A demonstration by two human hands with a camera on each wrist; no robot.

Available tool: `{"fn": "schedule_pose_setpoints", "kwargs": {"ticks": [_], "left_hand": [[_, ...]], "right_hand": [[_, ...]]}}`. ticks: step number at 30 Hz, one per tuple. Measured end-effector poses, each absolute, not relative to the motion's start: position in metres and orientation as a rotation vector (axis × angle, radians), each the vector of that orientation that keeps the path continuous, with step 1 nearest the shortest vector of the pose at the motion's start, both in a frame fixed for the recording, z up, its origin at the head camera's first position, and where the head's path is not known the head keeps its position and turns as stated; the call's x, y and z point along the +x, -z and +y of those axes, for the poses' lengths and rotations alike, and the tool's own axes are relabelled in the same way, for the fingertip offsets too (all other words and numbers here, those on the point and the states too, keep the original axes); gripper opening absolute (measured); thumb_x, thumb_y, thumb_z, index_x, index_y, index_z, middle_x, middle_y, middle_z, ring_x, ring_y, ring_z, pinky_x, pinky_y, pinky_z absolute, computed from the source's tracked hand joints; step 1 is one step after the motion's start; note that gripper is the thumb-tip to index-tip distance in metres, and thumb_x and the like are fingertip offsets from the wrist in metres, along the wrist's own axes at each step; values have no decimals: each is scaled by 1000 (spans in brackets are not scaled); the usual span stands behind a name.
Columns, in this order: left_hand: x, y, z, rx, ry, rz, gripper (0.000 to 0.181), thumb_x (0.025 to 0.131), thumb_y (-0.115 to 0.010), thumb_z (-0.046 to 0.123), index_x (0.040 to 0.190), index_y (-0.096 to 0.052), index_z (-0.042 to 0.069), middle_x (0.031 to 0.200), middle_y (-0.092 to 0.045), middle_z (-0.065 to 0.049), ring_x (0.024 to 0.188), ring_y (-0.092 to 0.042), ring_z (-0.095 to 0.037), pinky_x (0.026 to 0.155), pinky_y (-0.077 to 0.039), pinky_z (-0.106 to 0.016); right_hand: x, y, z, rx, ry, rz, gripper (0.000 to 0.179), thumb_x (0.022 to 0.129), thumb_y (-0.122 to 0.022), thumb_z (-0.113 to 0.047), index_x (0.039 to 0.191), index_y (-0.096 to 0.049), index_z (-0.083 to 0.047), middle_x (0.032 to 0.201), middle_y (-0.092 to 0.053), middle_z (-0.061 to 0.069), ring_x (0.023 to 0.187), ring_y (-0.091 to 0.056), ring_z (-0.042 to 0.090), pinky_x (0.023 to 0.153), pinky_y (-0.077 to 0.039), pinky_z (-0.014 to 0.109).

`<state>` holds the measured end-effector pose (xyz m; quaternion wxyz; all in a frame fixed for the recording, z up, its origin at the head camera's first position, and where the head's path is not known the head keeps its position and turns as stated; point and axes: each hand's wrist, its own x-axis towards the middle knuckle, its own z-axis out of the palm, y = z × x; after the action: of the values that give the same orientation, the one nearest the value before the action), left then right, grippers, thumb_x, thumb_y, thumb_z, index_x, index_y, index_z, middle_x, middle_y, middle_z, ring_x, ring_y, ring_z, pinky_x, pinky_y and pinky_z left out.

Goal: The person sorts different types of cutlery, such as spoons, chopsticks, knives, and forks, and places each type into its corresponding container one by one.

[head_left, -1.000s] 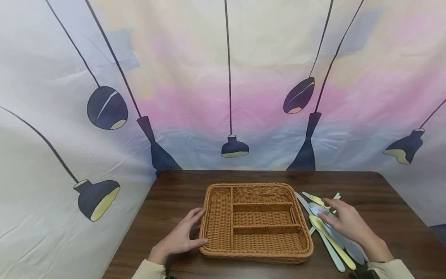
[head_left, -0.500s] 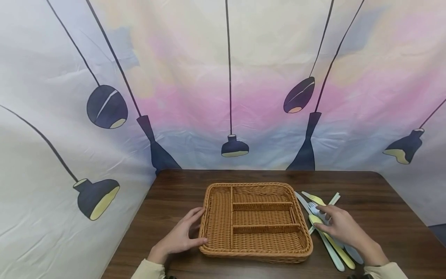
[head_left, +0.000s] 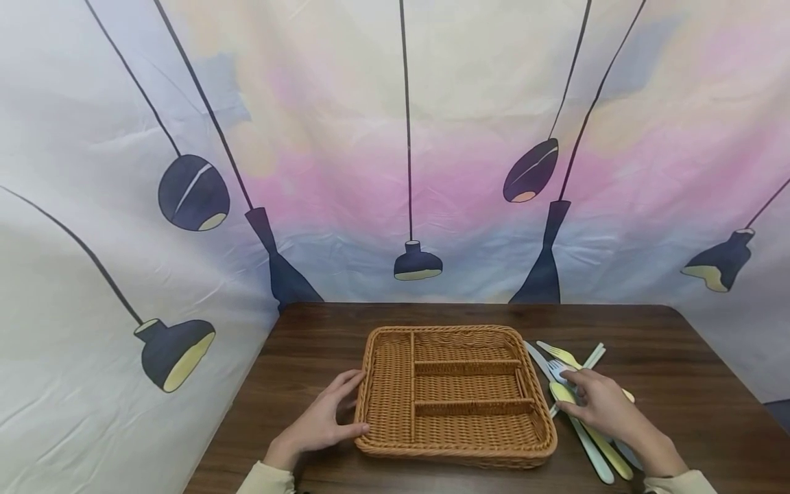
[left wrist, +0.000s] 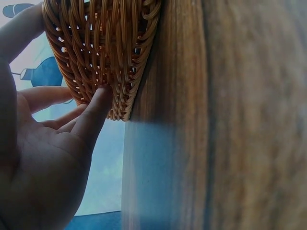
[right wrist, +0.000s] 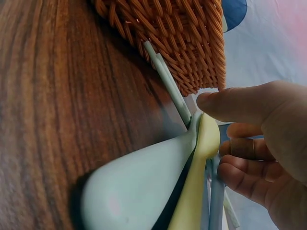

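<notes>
A tan wicker basket with dividers stands on the table. My left hand touches its left end with spread fingers, thumb at the near part of the rim; in the left wrist view a fingertip meets the woven outer wall. To the right of the basket lies a loose pile of cutlery. My right hand is over it, thumb and fingers apart around a pale blue fork and a yellow spoon. In the right wrist view the thumb is by the spoon's bowl. The palm hides most handles.
A yellow fork, a knife, pale chopsticks and a pale green handle cross in the same pile. The dark wooden table ends at a cloth backdrop printed with lamps.
My right hand has come slightly left and nearer over the pile, its thumb now closer to the yellow spoon. The left hand and the basket stay in place.
</notes>
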<state>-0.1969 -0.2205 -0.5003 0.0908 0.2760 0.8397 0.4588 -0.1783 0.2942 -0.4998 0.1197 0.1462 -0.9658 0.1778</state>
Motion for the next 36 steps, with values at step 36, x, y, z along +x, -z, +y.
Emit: {"fn": "schedule_pose_setpoints", "kwargs": {"ticks": [36], "left_hand": [[-197,500,-219,846,-1405,2480,90,82,-80,25,151,-29,0,150,-29,-13,137,-39,-33,105,-49,-35]], "right_hand": [[-177,500,297,398,-591,-2829,35,72,-86,-22,102,-73,-11,90,-63,-4,68,-52,0,53,-47,20]]}}
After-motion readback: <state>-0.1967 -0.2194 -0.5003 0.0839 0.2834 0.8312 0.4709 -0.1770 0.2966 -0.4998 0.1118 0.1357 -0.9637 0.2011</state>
